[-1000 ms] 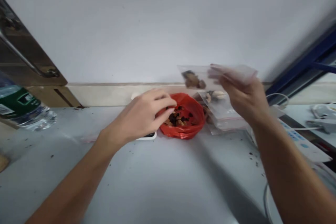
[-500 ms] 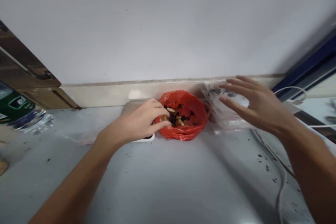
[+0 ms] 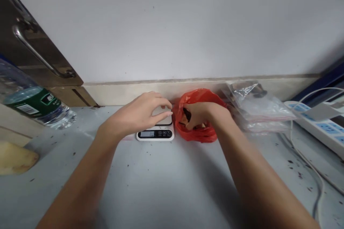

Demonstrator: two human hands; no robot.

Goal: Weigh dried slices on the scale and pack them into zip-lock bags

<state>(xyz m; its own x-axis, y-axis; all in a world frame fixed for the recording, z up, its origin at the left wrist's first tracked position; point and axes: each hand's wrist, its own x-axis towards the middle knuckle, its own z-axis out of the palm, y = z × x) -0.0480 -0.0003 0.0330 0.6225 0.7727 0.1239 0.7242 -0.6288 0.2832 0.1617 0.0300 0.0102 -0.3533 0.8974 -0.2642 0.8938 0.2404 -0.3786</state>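
My left hand (image 3: 146,112) hovers over the white digital kitchen scale (image 3: 155,134), thumb and fingers apart with nothing between them. It hides much of the weighing plate; the display seems to read 0.0. Right beside the scale sits a red plastic bag (image 3: 200,136), its mouth spread wide, with dark and tan dried pieces (image 3: 186,117) inside. My right hand (image 3: 199,113) reaches down into this bag. Its fingertips are among the pieces and mostly hidden, so I cannot tell whether they grip any.
Clear zip bags (image 3: 263,109) lie stacked right of the red bag, against the wall. Farther right are a white power strip (image 3: 319,121) and cables (image 3: 306,161). A water bottle (image 3: 40,102) and a pale yellow object (image 3: 16,158) are on the left. Dark crumbs dot the table.
My right hand has moved left from above the clear bags and down into the red bag. My left hand has drawn back from the red bag's rim to over the scale, whose display now shows.
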